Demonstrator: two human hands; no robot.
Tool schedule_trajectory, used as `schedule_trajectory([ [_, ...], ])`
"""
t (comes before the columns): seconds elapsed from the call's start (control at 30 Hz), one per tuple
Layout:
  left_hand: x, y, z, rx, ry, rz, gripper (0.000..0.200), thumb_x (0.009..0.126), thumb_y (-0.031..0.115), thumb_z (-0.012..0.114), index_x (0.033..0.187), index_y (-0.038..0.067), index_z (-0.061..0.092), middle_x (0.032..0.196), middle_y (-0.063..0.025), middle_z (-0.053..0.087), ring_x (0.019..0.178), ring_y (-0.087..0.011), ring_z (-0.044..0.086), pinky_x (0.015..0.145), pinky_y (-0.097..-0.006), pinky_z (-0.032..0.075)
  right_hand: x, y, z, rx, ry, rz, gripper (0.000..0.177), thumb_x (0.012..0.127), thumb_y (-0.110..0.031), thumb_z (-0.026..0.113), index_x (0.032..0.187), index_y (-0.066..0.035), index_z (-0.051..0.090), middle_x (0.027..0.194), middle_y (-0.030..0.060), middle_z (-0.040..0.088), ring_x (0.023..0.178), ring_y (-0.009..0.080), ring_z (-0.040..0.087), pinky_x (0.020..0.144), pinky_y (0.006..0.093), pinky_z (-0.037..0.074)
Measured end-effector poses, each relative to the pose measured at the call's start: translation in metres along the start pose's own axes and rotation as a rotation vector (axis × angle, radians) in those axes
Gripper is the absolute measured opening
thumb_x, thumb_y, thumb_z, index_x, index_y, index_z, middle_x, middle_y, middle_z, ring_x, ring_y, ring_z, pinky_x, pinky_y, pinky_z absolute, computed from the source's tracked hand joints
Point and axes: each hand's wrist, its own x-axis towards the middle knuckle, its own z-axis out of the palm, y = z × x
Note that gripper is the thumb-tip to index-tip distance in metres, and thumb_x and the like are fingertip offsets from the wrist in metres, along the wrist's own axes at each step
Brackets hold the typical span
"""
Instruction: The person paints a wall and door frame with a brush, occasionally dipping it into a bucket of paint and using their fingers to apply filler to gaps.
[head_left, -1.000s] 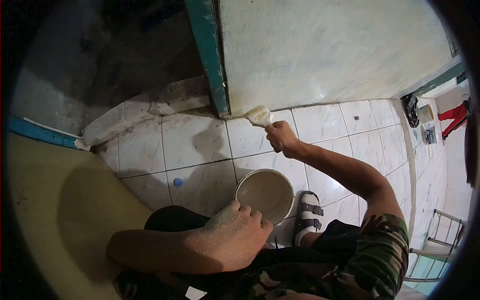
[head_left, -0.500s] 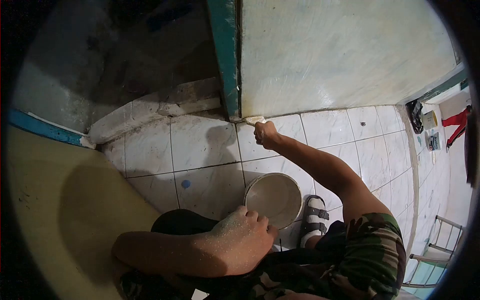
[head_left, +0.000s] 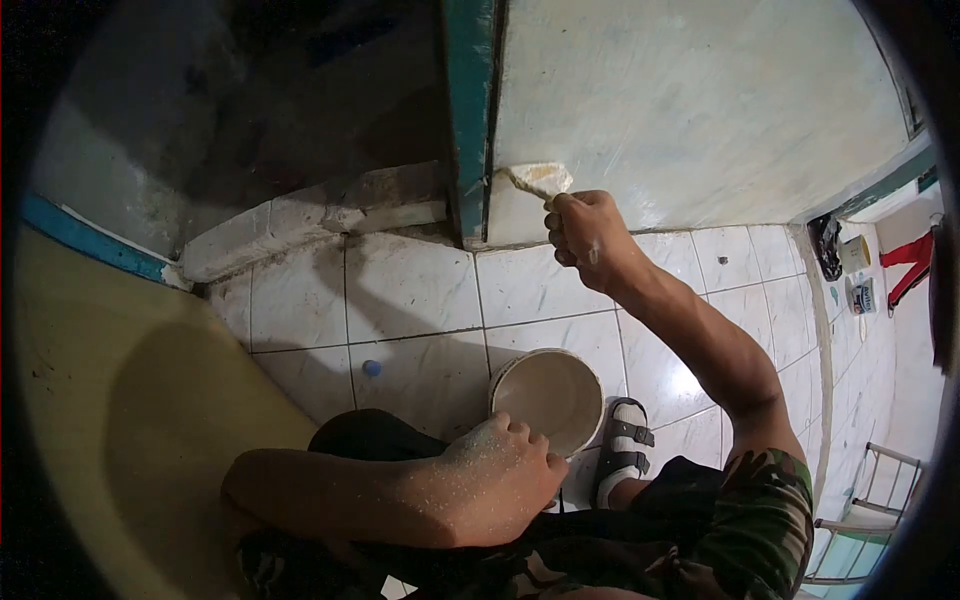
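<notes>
My right hand (head_left: 588, 235) grips a paintbrush (head_left: 540, 180) whose pale bristles press against the lower left corner of a whitish wall panel (head_left: 700, 100), beside a teal door frame (head_left: 468, 110). A round bucket (head_left: 545, 395) of beige paint stands on the white floor tiles (head_left: 410, 285) in front of my knees. My left hand (head_left: 495, 475), speckled with paint, rests closed on my knee just by the bucket's near rim and holds nothing that I can see.
My sandalled foot (head_left: 622, 450) is right of the bucket. A yellow wall with a blue stripe (head_left: 90, 255) fills the left. A small blue cap (head_left: 372, 368) lies on the tiles. Paint cans (head_left: 855, 270) and a metal rack (head_left: 865, 500) are at the right.
My right hand has lifted the brush from the floor-level edge of the panel up onto the panel's lower corner. The left hand and the bucket have stayed put.
</notes>
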Motion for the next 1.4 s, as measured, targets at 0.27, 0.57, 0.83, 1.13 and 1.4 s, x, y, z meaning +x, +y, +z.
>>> schedule_trajectory([
  [0.27, 0.003, -0.003, 0.008, 0.055, 0.043, 0.002, 0.040, 0.101, 0.032, 0.054, 0.117, -0.005, 0.057, 0.102, -0.0229, 0.066, 0.095, -0.0325, 0.067, 0.082, -0.0468, 0.050, -0.091, -0.062, -0.006, -0.077, -0.094, -0.233, 0.016, 0.103, -0.018, 0.048, 0.092, -0.007, 0.050, 0.068, -0.0064, 0.040, 0.048, 0.0017, 0.029, 0.040, 0.0210, 0.024],
  [0.57, 0.011, -0.004, 0.001, 0.036, 0.004, -0.007, 0.042, 0.102, 0.032, 0.054, 0.119, -0.005, 0.057, 0.102, -0.0226, 0.066, 0.095, -0.0333, 0.067, 0.083, -0.0474, 0.050, -0.012, 0.016, -0.033, -0.010, 0.061, -0.599, 0.024, 0.107, -0.026, 0.053, 0.099, -0.004, 0.047, 0.063, -0.0046, 0.043, 0.054, 0.0032, 0.034, 0.045, 0.0235, 0.026],
  [0.83, 0.015, -0.002, -0.001, 0.034, -0.022, -0.008, 0.044, 0.103, 0.033, 0.052, 0.123, -0.006, 0.054, 0.106, -0.0249, 0.064, 0.096, -0.0346, 0.068, 0.083, -0.0487, 0.051, 0.052, 0.144, -0.070, -0.017, 0.145, -0.010, 0.023, 0.099, -0.025, 0.055, 0.096, -0.002, 0.052, 0.063, 0.0008, 0.050, 0.045, 0.0084, 0.040, 0.039, 0.0280, 0.029],
  [1.13, 0.014, 0.008, -0.003, 0.017, 0.014, -0.019, 0.041, 0.102, 0.031, 0.052, 0.117, -0.006, 0.060, 0.104, -0.0268, 0.067, 0.098, -0.0391, 0.069, 0.087, -0.0496, 0.051, 0.091, 0.126, -0.098, -0.072, 0.113, 0.134, 0.019, 0.090, -0.010, 0.051, 0.072, -0.002, 0.051, 0.060, 0.0065, 0.048, 0.044, 0.0166, 0.043, 0.039, 0.0364, 0.030],
  [1.4, 0.014, 0.012, 0.004, -0.010, 0.019, -0.041, 0.040, 0.103, 0.032, 0.051, 0.120, -0.004, 0.058, 0.107, -0.0276, 0.065, 0.104, -0.0417, 0.066, 0.089, -0.0506, 0.049, -0.069, -0.097, -0.063, -0.030, 0.049, -0.156, 0.022, 0.096, -0.010, 0.051, 0.075, -0.005, 0.054, 0.064, -0.0023, 0.044, 0.047, 0.0079, 0.032, 0.042, 0.0262, 0.023],
])
